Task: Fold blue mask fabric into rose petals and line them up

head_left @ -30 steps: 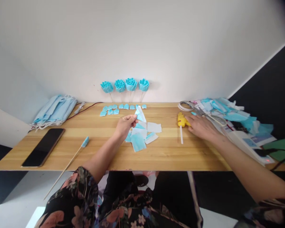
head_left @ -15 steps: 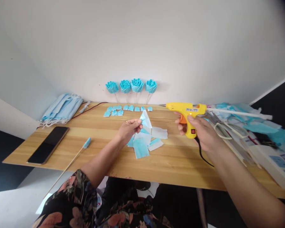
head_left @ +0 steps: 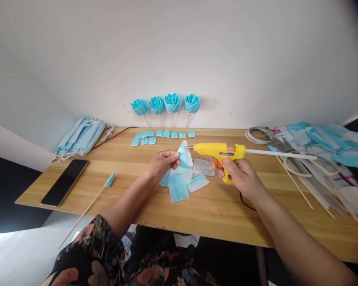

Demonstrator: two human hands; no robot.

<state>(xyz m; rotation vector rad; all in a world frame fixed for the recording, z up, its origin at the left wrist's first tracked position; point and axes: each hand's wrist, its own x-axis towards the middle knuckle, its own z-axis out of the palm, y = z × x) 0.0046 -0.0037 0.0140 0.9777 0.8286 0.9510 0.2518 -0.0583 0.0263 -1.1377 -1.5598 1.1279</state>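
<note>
Head-worn view, forward and downward

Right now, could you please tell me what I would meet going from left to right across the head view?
Stack of masks, left hand, folded blue-and-white piece, yellow glue gun, tape roll, pile of blue scraps.

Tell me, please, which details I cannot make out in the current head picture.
All in the head view:
Nozzle tip: too small to tell whether it touches the blue-and-white piece in the left hand.
Label on the glue gun: print too small to read.
Cord: passes out of sight behind the right forearm.
Scrap heap: cut off by the picture's right edge.
</note>
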